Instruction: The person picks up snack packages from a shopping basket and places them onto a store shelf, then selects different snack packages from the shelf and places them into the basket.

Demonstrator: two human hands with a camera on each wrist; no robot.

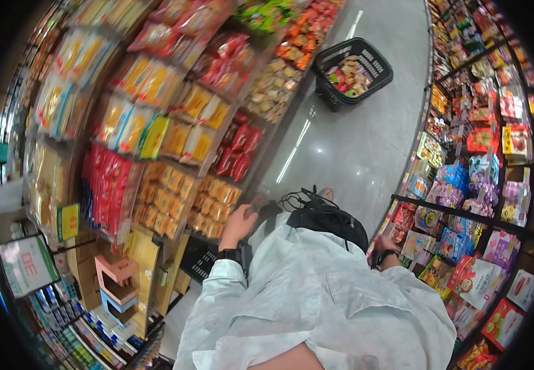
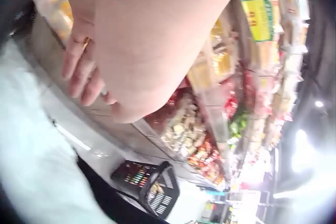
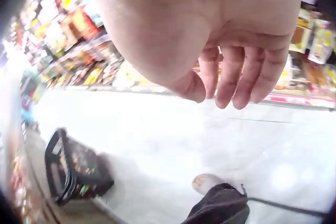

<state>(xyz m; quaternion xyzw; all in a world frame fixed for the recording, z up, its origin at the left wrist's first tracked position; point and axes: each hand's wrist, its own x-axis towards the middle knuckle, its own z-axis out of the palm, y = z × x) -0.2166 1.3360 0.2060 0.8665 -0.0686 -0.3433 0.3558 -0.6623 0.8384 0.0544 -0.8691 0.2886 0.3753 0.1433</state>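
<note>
**Left hand (image 1: 238, 226) and right hand (image 1: 389, 242) loose between shop shelves, black plastic basket (image 1: 328, 92) ahead on the floor**

The person, in a loose pale blue shirt (image 1: 316, 290) with a black bag (image 1: 335, 227) at the waist, is in an aisle with a glossy grey floor (image 1: 341, 148). The left hand is open, its fingers loosely bent and holding nothing, beside the near part of the left-hand shelving, close to the small orange-and-tan packets (image 1: 214, 209). A black watch (image 1: 229, 254) sits on that wrist. The right hand is also open and empty, its fingers slightly curled, near the lower edge of the right-hand rack (image 1: 458, 216), which carries colourful boxes and bags; a dark band (image 1: 385, 258) circles the wrist.

The basket stands upright, well apart from both hands, near the floor's edge along the left-hand shelving. Inside lies a heap of small multicoloured packets (image 1: 354, 75), too small to read. A second black perforated basket (image 1: 199, 259), partly hidden, is beside the shelving's near end, behind the left hand.
</note>
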